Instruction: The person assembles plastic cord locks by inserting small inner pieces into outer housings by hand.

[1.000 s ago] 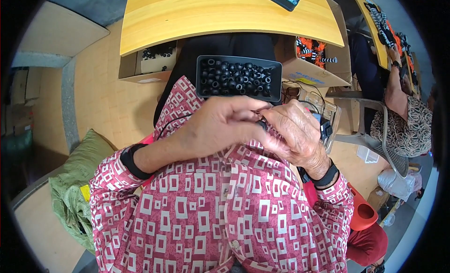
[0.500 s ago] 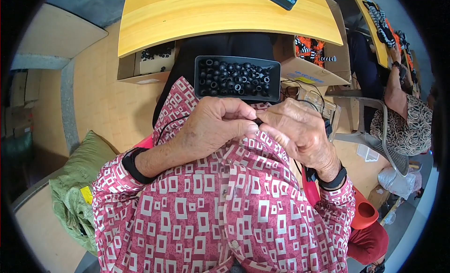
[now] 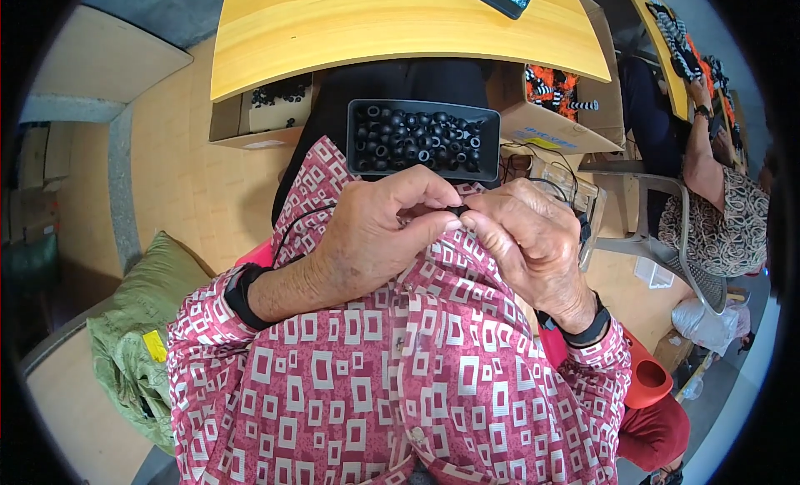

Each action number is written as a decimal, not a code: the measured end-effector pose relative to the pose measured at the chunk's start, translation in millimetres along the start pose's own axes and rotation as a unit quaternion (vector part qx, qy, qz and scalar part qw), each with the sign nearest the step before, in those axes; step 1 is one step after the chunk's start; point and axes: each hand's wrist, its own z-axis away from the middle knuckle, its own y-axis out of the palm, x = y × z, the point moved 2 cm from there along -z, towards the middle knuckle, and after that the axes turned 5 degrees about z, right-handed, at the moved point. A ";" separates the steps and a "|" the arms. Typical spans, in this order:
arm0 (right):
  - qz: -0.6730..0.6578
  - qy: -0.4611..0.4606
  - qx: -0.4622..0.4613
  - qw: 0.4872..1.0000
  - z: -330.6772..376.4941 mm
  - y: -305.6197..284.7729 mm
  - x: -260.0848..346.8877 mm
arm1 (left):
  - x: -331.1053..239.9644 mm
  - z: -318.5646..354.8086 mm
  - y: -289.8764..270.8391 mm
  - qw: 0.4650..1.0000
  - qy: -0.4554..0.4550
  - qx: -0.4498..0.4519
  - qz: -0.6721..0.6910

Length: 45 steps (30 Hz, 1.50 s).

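Between the fingertips of both hands sits a small black piece (image 3: 457,210), mostly covered; it resembles the round black pieces in the tray, but its full shape is hidden. My left hand (image 3: 379,218) pinches it from the left with thumb and forefinger. From the right, my right hand (image 3: 529,239) closes on it with thumb and fingers. Just beyond the hands, a dark rectangular tray (image 3: 493,143) rests on my lap. It holds many round, hollow black pieces (image 3: 417,135), some with their open ends up.
A yellow table (image 3: 400,35) curves across the far side. Cardboard boxes stand under it, the left (image 3: 258,137) with black pieces, the right (image 3: 558,131) with orange and striped items. A green sack (image 3: 150,310) lies left. At right, a person (image 3: 717,202) sits beside a grey chair (image 3: 679,235).
The hands still meet at the same place. My right thumb and fingers have shifted slightly, and more of the black piece shows between the fingertips.
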 end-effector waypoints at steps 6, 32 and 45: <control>-0.089 0.076 -0.013 0.993 5.8 1.4 -3.1 | 11.5 -5.2 -1.1 0.957 -0.095 0.032 0.271; -0.403 0.265 -0.003 0.876 14.9 11.9 -25.9 | 9.5 -2.5 0.6 0.963 -0.051 0.019 0.265; -0.320 0.220 -0.017 0.921 13.3 5.3 -18.3 | 8.5 -4.1 -0.2 0.965 -0.056 0.019 0.256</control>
